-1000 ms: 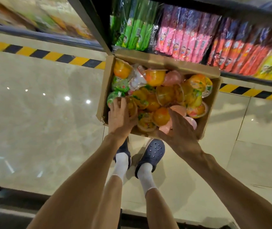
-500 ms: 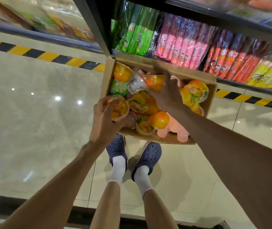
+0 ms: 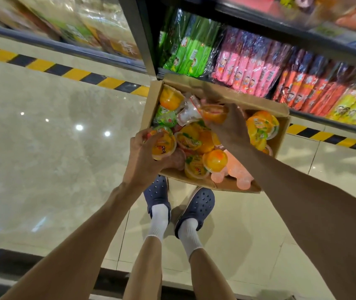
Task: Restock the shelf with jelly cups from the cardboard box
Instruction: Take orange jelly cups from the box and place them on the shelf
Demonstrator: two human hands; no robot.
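Shelf [image 3: 259,68]: beyond both hands, past the far wall of the box, lower tier packed with green, pink, orange and yellow stick packs. No open slot for cups can be made out from here.

Cardboard box [image 3: 233,94]: on the floor under both hands, open top, far wall just short of the shelf edge. Loose pile of jelly cups inside, mostly orange.

Right hand [image 3: 230,128]: reached deep toward the far side of the box, fingers curled round an orange jelly cup [image 3: 212,114] at its fingertips. This hand is the nearer of the two to the shelf.

Left hand [image 3: 144,156]: at the near left corner of the box, fingers wrapped round another cup [image 3: 164,146], lid turned toward the camera.

Judgement: both hands loaded; the move ahead runs up and away from the body, right hand with the shorter path.
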